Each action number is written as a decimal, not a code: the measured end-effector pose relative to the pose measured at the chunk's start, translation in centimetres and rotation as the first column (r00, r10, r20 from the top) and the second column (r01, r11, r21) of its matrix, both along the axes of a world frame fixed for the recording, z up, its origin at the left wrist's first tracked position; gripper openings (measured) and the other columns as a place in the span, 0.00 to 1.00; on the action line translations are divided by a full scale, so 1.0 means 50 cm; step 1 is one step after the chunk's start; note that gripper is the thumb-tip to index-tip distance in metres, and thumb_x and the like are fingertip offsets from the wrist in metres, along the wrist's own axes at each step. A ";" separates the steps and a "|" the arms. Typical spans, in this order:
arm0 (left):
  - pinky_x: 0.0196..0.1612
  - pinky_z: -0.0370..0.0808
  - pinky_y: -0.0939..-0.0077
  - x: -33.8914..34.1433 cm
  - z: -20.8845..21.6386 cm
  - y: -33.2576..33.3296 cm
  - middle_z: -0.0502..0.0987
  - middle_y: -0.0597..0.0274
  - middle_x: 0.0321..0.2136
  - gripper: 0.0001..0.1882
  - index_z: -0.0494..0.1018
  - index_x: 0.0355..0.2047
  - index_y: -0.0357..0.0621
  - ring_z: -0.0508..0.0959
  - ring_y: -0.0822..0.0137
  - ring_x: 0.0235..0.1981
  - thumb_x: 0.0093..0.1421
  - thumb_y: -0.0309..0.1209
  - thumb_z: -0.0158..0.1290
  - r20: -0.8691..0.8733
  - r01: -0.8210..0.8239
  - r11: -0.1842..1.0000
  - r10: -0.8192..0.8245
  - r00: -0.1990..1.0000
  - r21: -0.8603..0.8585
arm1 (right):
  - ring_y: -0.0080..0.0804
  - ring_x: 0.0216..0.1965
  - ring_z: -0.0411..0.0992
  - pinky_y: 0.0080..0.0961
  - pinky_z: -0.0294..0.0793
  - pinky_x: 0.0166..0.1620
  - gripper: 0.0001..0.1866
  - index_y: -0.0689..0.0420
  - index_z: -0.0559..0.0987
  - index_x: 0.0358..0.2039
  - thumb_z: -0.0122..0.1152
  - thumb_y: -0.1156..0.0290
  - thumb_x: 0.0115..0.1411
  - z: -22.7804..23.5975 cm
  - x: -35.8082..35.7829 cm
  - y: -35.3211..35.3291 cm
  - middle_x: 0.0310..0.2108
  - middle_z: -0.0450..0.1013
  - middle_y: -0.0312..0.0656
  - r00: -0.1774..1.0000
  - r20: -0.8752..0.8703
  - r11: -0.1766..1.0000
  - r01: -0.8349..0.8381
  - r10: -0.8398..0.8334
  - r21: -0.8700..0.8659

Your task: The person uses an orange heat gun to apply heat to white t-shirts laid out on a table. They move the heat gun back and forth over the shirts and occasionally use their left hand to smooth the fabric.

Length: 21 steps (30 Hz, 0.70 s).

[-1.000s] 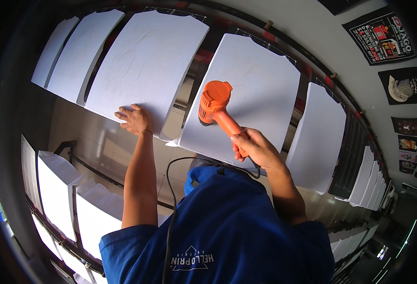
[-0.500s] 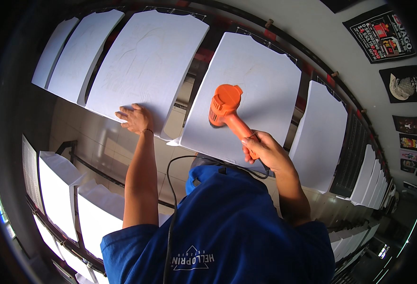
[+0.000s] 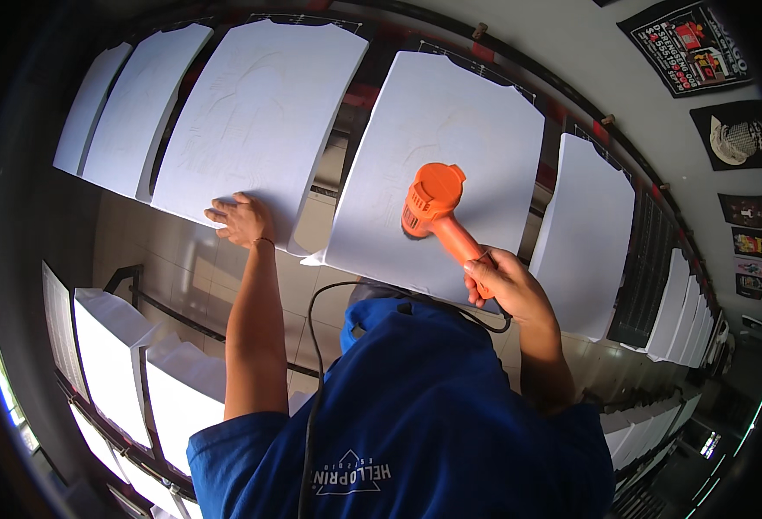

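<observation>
An orange heat gun [image 3: 439, 195] is gripped by its handle in my right hand [image 3: 512, 285], its dark nozzle tilted down toward a white shirt [image 3: 476, 112] stretched over a board in front of me. Faint outlines show on that fabric. My left hand [image 3: 244, 220] lies with fingers spread on the near edge of the neighbouring white shirt [image 3: 264, 104], which also bears faint raised-looking lines. From the heat gun's handle a black cord [image 3: 312, 337] loops across my body.
More boards with white fabric [image 3: 584, 233] run along the row to left and right. Behind me on the left stands another row of white-covered boards [image 3: 108, 355]. A dark rail [image 3: 562, 86] edges the far side. Printed dark pieces [image 3: 731, 137] hang on the wall at right.
My right hand has carried the heat gun a little to the right and nearer to me over the shirt. My left hand stays on the neighbouring shirt's edge.
</observation>
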State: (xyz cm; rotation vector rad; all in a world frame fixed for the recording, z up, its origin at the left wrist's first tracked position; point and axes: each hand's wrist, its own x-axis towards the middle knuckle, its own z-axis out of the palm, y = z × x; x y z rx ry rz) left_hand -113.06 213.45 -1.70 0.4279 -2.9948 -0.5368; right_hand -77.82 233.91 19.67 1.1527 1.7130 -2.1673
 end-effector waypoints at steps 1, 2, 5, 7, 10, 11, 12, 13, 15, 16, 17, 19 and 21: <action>0.54 0.70 0.47 0.000 -0.004 0.000 0.49 0.49 0.67 0.34 0.53 0.65 0.42 0.63 0.32 0.56 0.64 0.49 0.35 -0.005 0.000 1.000 0.000 1.000 -0.009 | 0.23 0.23 0.70 0.20 0.70 0.26 0.16 0.65 0.71 0.42 0.55 0.62 0.65 -0.006 0.003 0.002 0.26 0.70 0.36 1.000 -0.013 0.999 0.027 -0.027 0.036; 0.53 0.70 0.47 -0.003 -0.007 0.000 0.49 0.49 0.67 0.34 0.53 0.65 0.42 0.63 0.31 0.56 0.64 0.49 0.35 -0.013 0.000 1.000 0.000 1.000 -0.017 | 0.22 0.23 0.70 0.20 0.70 0.26 0.16 0.65 0.71 0.42 0.55 0.62 0.65 -0.011 0.004 0.005 0.26 0.70 0.36 0.998 -0.029 0.996 0.056 -0.054 0.074; 0.53 0.70 0.46 -0.005 -0.014 -0.001 0.49 0.48 0.67 0.34 0.54 0.65 0.42 0.63 0.31 0.56 0.64 0.49 0.35 -0.026 0.002 1.000 -0.002 1.000 -0.021 | 0.22 0.23 0.70 0.20 0.70 0.26 0.16 0.65 0.71 0.42 0.55 0.63 0.65 -0.020 0.016 0.007 0.26 0.70 0.37 0.995 -0.063 0.995 0.076 -0.072 0.068; 0.53 0.70 0.46 -0.007 -0.019 -0.003 0.49 0.48 0.67 0.34 0.54 0.65 0.42 0.64 0.31 0.55 0.64 0.49 0.35 -0.037 0.004 1.000 -0.005 0.999 -0.025 | 0.22 0.22 0.69 0.21 0.69 0.26 0.16 0.65 0.71 0.42 0.55 0.63 0.65 -0.013 0.032 0.009 0.26 0.70 0.37 0.998 -0.031 0.997 0.062 -0.061 0.037; 0.53 0.70 0.46 -0.010 -0.029 -0.008 0.50 0.47 0.67 0.34 0.54 0.65 0.42 0.65 0.31 0.55 0.64 0.49 0.36 -0.050 0.001 0.999 -0.003 0.999 -0.036 | 0.22 0.22 0.69 0.20 0.70 0.26 0.16 0.65 0.72 0.41 0.56 0.63 0.65 0.007 0.058 0.015 0.26 0.70 0.36 0.998 0.024 0.998 0.057 -0.056 -0.014; 0.53 0.70 0.46 -0.009 -0.028 -0.007 0.50 0.47 0.67 0.34 0.54 0.65 0.42 0.65 0.31 0.54 0.64 0.49 0.36 -0.051 0.003 0.999 -0.005 0.999 -0.038 | 0.21 0.22 0.70 0.20 0.71 0.26 0.15 0.65 0.72 0.40 0.56 0.63 0.65 0.009 0.062 0.016 0.26 0.70 0.36 0.996 0.021 0.996 0.087 -0.087 -0.011; 0.53 0.70 0.46 -0.008 -0.027 -0.006 0.50 0.47 0.67 0.34 0.54 0.65 0.42 0.66 0.31 0.54 0.64 0.49 0.36 -0.053 0.005 0.999 -0.007 0.999 -0.039 | 0.21 0.22 0.70 0.19 0.72 0.26 0.15 0.64 0.72 0.38 0.57 0.63 0.64 0.009 0.065 0.016 0.26 0.70 0.36 0.993 0.017 0.993 0.118 -0.118 -0.008; 0.53 0.70 0.46 -0.007 -0.026 -0.006 0.49 0.47 0.67 0.34 0.54 0.65 0.42 0.66 0.31 0.54 0.64 0.49 0.36 -0.044 0.004 0.999 -0.006 0.999 -0.038 | 0.21 0.23 0.70 0.19 0.72 0.27 0.16 0.64 0.72 0.39 0.57 0.62 0.64 0.000 0.067 0.019 0.26 0.70 0.36 0.989 -0.036 0.990 0.142 -0.141 0.014; 0.53 0.70 0.46 -0.007 -0.021 -0.003 0.49 0.47 0.67 0.34 0.54 0.65 0.41 0.66 0.31 0.54 0.64 0.50 0.36 -0.028 0.005 0.999 -0.006 1.000 -0.033 | 0.21 0.23 0.70 0.20 0.71 0.27 0.16 0.65 0.72 0.40 0.57 0.62 0.64 -0.007 0.066 0.019 0.26 0.69 0.36 0.977 -0.045 0.976 0.211 -0.209 0.059; 0.53 0.70 0.46 -0.007 -0.019 -0.002 0.49 0.47 0.67 0.34 0.53 0.65 0.41 0.65 0.31 0.54 0.64 0.50 0.36 -0.027 0.011 0.999 -0.012 1.000 -0.033 | 0.21 0.23 0.70 0.20 0.71 0.27 0.16 0.65 0.72 0.40 0.57 0.62 0.64 -0.008 0.067 0.016 0.26 0.69 0.36 0.969 -0.050 0.966 0.245 -0.242 0.082; 0.53 0.70 0.46 -0.006 -0.019 -0.003 0.49 0.47 0.67 0.35 0.53 0.65 0.41 0.65 0.31 0.55 0.64 0.50 0.36 -0.025 0.014 0.999 -0.014 1.000 -0.034 | 0.22 0.23 0.69 0.21 0.70 0.27 0.16 0.64 0.72 0.40 0.57 0.61 0.65 -0.003 0.069 0.013 0.26 0.69 0.35 0.970 -0.047 0.964 0.243 -0.239 0.105; 0.53 0.70 0.46 -0.005 -0.020 -0.003 0.48 0.47 0.67 0.35 0.52 0.65 0.41 0.65 0.31 0.55 0.64 0.50 0.36 -0.016 0.014 0.999 -0.014 1.000 -0.035 | 0.23 0.23 0.69 0.22 0.69 0.26 0.16 0.65 0.71 0.40 0.56 0.63 0.64 0.012 0.084 0.011 0.26 0.70 0.37 0.984 -0.014 0.983 0.180 -0.180 0.043; 0.54 0.69 0.46 -0.004 -0.017 -0.004 0.48 0.47 0.67 0.36 0.51 0.66 0.41 0.65 0.31 0.55 0.64 0.50 0.36 -0.002 0.003 0.999 -0.003 1.000 -0.041 | 0.24 0.23 0.69 0.22 0.69 0.26 0.16 0.65 0.71 0.40 0.56 0.63 0.64 0.020 0.100 0.016 0.26 0.70 0.38 0.990 0.014 0.990 0.140 -0.141 0.007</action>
